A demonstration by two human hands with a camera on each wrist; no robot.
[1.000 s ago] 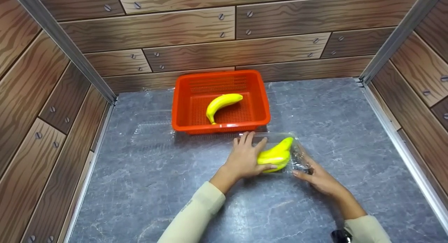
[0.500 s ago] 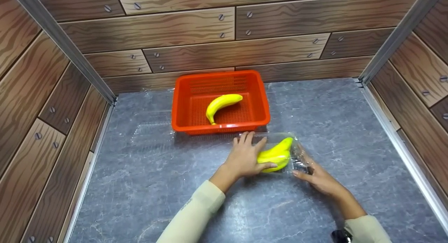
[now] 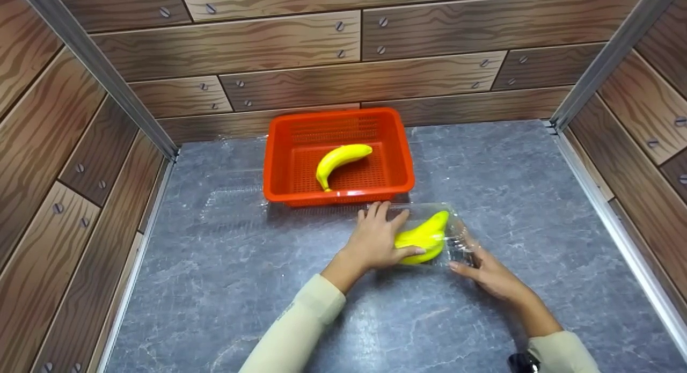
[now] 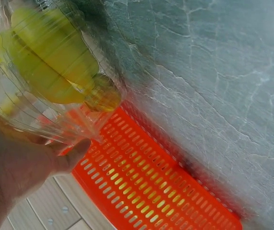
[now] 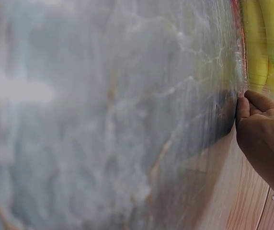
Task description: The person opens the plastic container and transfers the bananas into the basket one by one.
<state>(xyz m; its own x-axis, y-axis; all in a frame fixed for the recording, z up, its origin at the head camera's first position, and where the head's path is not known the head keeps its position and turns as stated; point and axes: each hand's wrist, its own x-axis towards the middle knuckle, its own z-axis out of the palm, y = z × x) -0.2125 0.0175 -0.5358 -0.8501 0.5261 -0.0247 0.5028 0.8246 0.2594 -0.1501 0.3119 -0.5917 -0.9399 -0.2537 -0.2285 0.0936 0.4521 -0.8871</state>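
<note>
Yellow bananas [image 3: 426,240] lie bunched inside a clear plastic container [image 3: 459,252], just in front of the red basket. My left hand [image 3: 373,244] grips the container's left side, its thumb across the front over the bananas. At the other end my right hand [image 3: 491,273] pinches the edge between thumb and fingers; some of those fingers are hidden behind the plastic. The left wrist view has the bananas [image 4: 51,52] behind ribbed plastic. In the right wrist view, the right hand's fingertips [image 5: 254,99] meet the container's edge.
The red perforated basket [image 3: 269,163] stands near the back wall, with a single banana [image 3: 341,159] in it. Left of it, more clear plastic packaging [image 3: 233,201] lies on the grey marbled surface [image 3: 225,287]. Wood-patterned walls [image 3: 300,45] enclose the back and sides.
Both hands and the container stay almost in place. Only the glare on the plastic over the bananas has shifted slightly.
</note>
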